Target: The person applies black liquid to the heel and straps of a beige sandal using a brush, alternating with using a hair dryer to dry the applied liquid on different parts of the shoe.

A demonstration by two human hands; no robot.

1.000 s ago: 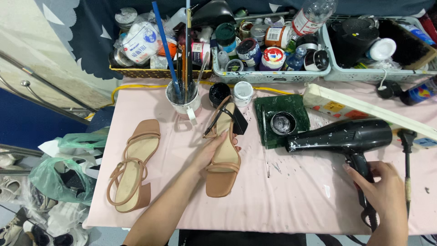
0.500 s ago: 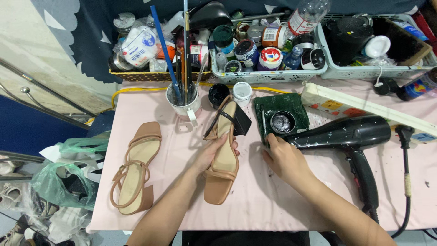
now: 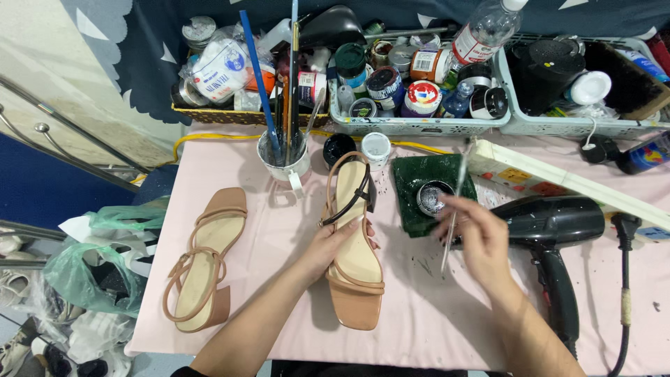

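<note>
Left hand (image 3: 340, 241) fingers clasp tan sandal (image 3: 354, 246); right hand (image 3: 474, 234) fingers pinch thin brush (image 3: 455, 202).

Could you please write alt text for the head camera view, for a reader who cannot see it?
The left hand steadies a tan strappy sandal on a pink table, while the right hand holds a thin brush near a small open tin. A black hair dryer lies alongside.
</note>
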